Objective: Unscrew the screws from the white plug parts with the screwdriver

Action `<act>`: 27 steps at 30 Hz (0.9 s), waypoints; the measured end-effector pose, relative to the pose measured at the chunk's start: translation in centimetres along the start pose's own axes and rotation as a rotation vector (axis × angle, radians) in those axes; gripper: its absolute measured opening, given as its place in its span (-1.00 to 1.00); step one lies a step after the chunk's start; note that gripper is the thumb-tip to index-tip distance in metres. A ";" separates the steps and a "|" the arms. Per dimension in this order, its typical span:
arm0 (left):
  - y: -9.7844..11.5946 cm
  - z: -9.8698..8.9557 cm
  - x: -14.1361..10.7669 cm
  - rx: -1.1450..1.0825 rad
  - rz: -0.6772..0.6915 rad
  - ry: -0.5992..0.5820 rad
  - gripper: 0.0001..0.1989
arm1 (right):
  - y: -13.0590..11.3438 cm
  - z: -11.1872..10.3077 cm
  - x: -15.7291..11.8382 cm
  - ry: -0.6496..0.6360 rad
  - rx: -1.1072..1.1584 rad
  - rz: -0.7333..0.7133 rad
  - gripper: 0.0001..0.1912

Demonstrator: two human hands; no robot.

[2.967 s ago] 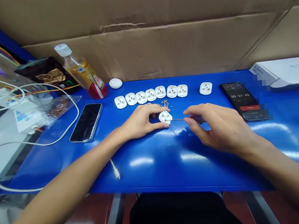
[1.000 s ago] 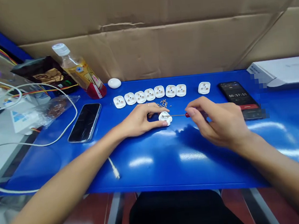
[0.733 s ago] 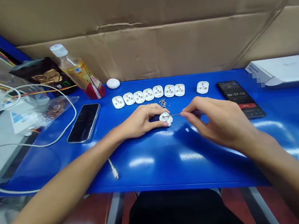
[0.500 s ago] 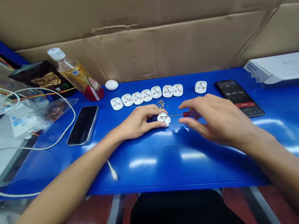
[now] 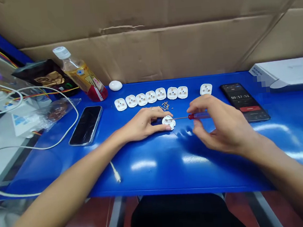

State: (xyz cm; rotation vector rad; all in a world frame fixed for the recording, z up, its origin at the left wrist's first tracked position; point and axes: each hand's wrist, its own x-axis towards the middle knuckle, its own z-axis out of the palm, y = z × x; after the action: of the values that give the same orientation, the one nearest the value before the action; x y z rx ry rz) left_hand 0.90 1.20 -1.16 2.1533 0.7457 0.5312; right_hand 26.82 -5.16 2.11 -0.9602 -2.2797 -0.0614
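Observation:
Between the thumb and fingers of my left hand (image 5: 144, 124) is a small white plastic plug part (image 5: 169, 123), held down at the table. My right hand (image 5: 219, 124) grips a screwdriver (image 5: 198, 115) by its clear red handle. Its thin shaft points left, and the tip meets the inside of the plug part. Just behind my left fingers lies a small pile of screws (image 5: 165, 106). Several white plug parts with brass pieces (image 5: 151, 96) stand in a row further back, and another white plug part (image 5: 206, 89) sits apart to the right.
A phone (image 5: 86, 126) lies at left, near a leaning drink bottle (image 5: 86, 77) and a white oval object (image 5: 115, 85). A phone showing a timer (image 5: 244, 102) and a white box (image 5: 292, 73) are at right. A white cable (image 5: 116, 174) lies near the front edge.
The fingers of my right hand have shifted on the screwdriver handle, and more of the handle shows. The whole view has moved slightly. My left hand still holds the plug part.

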 end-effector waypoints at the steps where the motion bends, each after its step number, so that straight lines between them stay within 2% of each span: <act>1: 0.0 0.0 0.0 -0.001 0.002 0.002 -0.57 | 0.0 0.0 0.0 -0.001 -0.009 0.008 -0.77; 5: -0.1 0.0 -0.1 -0.008 0.006 0.003 -0.56 | 0.0 0.2 0.0 0.018 -0.094 0.068 -0.81; 7: 0.0 0.0 -0.1 -0.011 0.004 0.002 -0.57 | 0.0 0.2 0.1 0.025 -0.065 0.037 -0.86; 11: 0.0 0.0 -0.1 -0.006 0.004 0.004 -0.56 | -0.2 0.1 0.1 0.020 -0.023 -0.017 -0.77; 16: -0.1 0.0 -0.1 0.005 0.007 0.008 -0.55 | -0.2 0.2 -0.1 0.032 -0.161 0.088 -0.80; 18: -0.1 0.0 -0.1 0.013 0.006 0.006 -0.56 | -0.2 0.2 -0.1 0.026 -0.112 0.065 -0.84; 21: -0.1 0.0 -0.1 0.013 0.004 0.002 -0.56 | -0.3 0.1 0.0 0.003 -0.015 0.002 -0.77; 24: -0.1 0.0 0.0 0.008 0.011 0.006 -0.55 | -0.3 0.1 0.0 0.018 -0.128 0.034 -0.76; 27: -0.1 0.0 0.0 0.013 0.014 0.003 -0.56 | -0.2 0.1 -0.1 0.037 -0.176 0.037 -0.85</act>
State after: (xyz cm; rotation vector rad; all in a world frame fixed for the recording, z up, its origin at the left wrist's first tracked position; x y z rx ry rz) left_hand 0.84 1.26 -1.20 2.1718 0.7388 0.5380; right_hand 26.64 -5.33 2.03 -1.0818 -2.2496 -0.2652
